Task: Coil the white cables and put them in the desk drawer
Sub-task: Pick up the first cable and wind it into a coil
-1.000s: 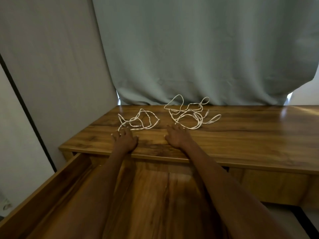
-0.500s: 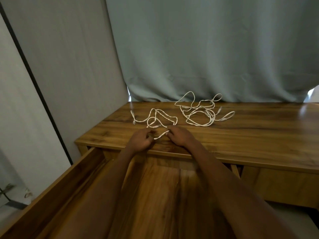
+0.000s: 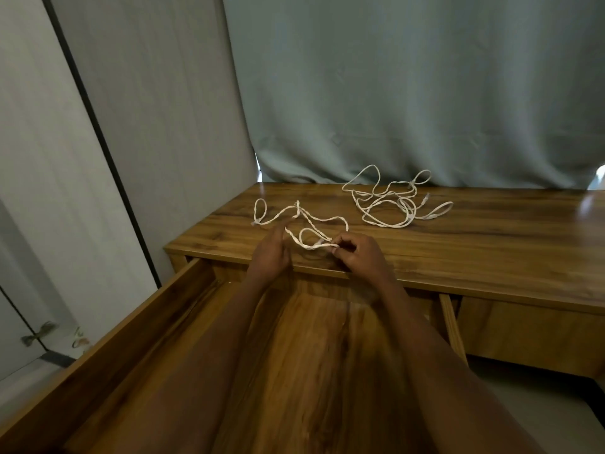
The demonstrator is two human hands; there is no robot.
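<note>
Right hand point(image 3: 360, 253) pinched near cable point(image 3: 307, 224) end; left hand point(image 3: 271, 253) fingers straight against its strand. Best wound in even loops, unkinked, before drawer point(image 3: 137, 339).

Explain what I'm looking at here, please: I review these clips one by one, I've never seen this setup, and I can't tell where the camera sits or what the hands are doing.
There is no machine here: a person works with bare hands, and the one camera is worn on their head, looking forward and down. That is why both forearms reach in from the bottom. The right hand pinches one end of the nearer white cable, which lies loosely on the wooden desk. The left hand is at the same cable, though its grip is hard to make out. A second white cable lies tangled farther back, untouched, in front of a grey-green curtain. Below the hands, the desk drawer is pulled open, with no cable in it.
</note>
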